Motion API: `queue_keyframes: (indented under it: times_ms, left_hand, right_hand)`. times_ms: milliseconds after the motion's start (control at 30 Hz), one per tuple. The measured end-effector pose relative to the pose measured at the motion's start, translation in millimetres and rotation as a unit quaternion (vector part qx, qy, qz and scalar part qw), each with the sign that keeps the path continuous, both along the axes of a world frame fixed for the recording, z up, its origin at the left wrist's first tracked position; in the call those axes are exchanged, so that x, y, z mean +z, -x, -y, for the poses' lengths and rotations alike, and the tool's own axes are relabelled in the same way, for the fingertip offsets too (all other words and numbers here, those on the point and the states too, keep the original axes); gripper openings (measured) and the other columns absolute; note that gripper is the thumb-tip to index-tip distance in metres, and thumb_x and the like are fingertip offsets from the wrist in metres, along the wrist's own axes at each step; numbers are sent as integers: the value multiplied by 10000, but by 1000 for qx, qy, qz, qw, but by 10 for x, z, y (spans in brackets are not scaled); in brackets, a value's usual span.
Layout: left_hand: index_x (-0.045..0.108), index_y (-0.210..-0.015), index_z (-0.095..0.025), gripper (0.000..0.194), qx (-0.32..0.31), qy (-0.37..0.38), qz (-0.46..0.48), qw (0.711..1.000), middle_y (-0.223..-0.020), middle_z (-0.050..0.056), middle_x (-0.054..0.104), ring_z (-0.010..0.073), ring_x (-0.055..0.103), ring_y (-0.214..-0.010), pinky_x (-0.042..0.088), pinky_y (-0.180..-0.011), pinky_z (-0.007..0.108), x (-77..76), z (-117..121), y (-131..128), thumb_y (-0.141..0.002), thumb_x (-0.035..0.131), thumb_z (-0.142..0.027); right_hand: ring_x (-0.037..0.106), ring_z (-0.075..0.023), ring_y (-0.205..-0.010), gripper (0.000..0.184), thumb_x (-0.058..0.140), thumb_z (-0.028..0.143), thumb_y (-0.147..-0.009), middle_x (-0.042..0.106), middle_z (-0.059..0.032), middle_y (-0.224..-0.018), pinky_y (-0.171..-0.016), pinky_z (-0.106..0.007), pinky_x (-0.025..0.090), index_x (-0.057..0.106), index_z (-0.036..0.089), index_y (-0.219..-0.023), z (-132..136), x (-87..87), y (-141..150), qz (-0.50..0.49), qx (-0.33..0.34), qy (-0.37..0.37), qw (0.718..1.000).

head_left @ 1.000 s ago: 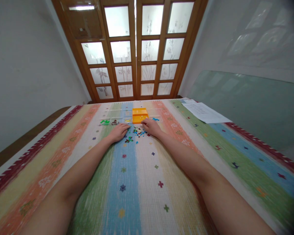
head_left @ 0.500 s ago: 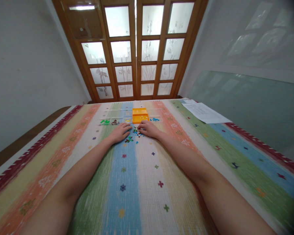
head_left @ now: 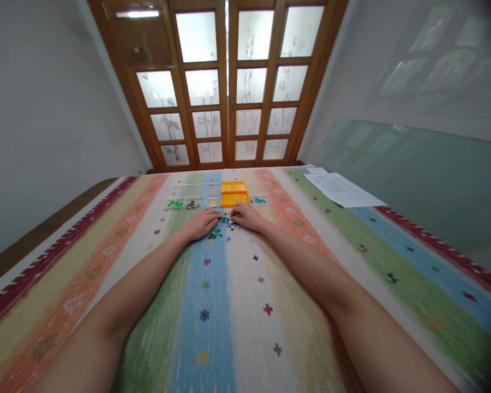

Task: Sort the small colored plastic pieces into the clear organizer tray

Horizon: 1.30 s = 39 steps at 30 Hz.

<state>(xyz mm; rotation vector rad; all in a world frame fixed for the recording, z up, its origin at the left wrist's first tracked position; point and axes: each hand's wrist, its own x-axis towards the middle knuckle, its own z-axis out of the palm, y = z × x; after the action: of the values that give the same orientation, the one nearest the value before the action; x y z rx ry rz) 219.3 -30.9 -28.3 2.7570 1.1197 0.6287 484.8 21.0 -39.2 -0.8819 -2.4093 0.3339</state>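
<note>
A loose pile of tiny green, brown and blue pieces (head_left: pixel 215 234) is scattered on the striped tablecloth between my two hands. My left hand (head_left: pixel 203 222) rests at the pile's left edge, fingers stretched out and slightly bent, with nothing visible in them. On the other side, my right hand (head_left: pixel 246 215) has its fingers curled down at the pieces, thumb and fingertips close together. Whatever they pinch is too small to make out. Just beyond the hands lies an open orange box (head_left: pixel 234 188) with a few pale pieces inside.
Clear trays flank the orange box, holding green pieces (head_left: pixel 175 205), brown pieces (head_left: pixel 192 204), yellow pieces (head_left: pixel 213 202) and blue pieces (head_left: pixel 258 201). Printed paper (head_left: pixel 343 190) lies at the far right of the table. Behind stand wooden doors (head_left: pixel 228 125) with glass panes.
My left hand has shifted slightly right, its fingers drawn closer together. My right hand's fingertips have drawn in a little over the pieces. The boxes have stayed put.
</note>
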Motion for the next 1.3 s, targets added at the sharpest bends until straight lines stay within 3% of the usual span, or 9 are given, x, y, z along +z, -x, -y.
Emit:
queue_keyframes:
  times_ms: [333, 600, 800, 967, 1133, 1300]
  left_hand:
    - [706, -1304, -248, 365, 0, 5, -4, 1000, -1300, 92, 678, 252, 555, -1257, 406, -1158, 461, 50, 44, -5, -1032, 475, -327]
    - [735, -1226, -253, 312, -4, 4, 10, 1000, -1267, 81, 686, 245, 569, -1236, 418, -1142, 441, 86, 62, -10, -1007, 518, -300]
    - [774, -998, -238, 232, 44, 5, 41, 998, -1069, 70, 724, 244, 627, -1084, 474, -1038, 414, 118, 23, 61, -951, 548, -267]
    - [763, -896, -204, 219, 41, 148, 95, 984, -919, 47, 739, 202, 652, -868, 506, -855, 337, 210, 20, 57, -897, 561, -291]
    - [753, -868, -171, 194, 2, 272, 128, 954, -823, 36, 730, 162, 627, -765, 480, -741, 273, 287, 32, 80, -817, 601, -281]
    - [763, -879, -179, 189, -43, 350, 79, 933, -723, -1, 674, 141, 578, -684, 442, -658, 241, 287, 20, 199, -742, 650, -244]
  right_hand:
    - [601, -150, -713, 88, 613, 227, -883, 712, -4, -807, -667, -250, 423, 694, 192, -892, 47, 63, -21, -122, -72, 79, 987]
    - [635, -175, -800, 145, 569, 202, -890, 738, -35, -891, -769, -288, 476, 712, 192, -919, -33, 36, -31, -150, -88, 65, 983]
    - [681, -209, -912, 198, 583, 256, -904, 763, -67, -1008, -881, -356, 528, 741, 203, -1013, -191, -48, -93, -254, -162, 52, 952]
    - [697, -211, -992, 295, 549, 228, -920, 762, -84, -1110, -944, -381, 545, 713, 200, -1164, -255, -80, -140, -291, -194, 72, 934]
    - [683, -229, -1068, 266, 544, 203, -900, 757, -96, -1157, -1006, -408, 526, 734, 199, -1086, -231, -58, -139, -283, -209, 66, 934]
    - [679, -228, -1034, 233, 542, 214, -898, 761, -84, -1111, -1007, -408, 513, 736, 204, -1026, -226, -56, -144, -263, -211, 56, 940]
